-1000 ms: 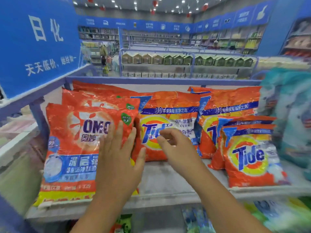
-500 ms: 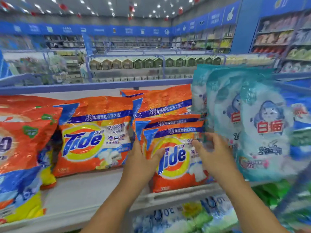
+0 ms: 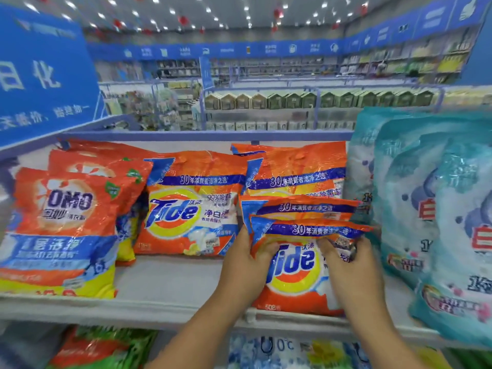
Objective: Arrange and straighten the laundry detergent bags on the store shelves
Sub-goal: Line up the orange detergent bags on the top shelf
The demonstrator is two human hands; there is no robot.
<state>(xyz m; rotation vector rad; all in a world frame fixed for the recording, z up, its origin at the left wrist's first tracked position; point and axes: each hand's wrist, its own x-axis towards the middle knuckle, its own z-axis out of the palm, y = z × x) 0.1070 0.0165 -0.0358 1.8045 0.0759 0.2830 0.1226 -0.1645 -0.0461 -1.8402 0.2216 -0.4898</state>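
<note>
Both hands grip the front small Tide bag [image 3: 295, 272]: left hand [image 3: 246, 265] at 9 o'clock, right hand [image 3: 348, 270] at 3; its long axis is upright at the shelf [image 3: 170, 294] edge.

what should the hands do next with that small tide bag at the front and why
Probably smooth the top of the small Tide bag flat and set it upright. Both the left hand and the right hand grip its upper corners, its top edge is crumpled and slants, and it leans against a second small Tide bag behind it.
</note>
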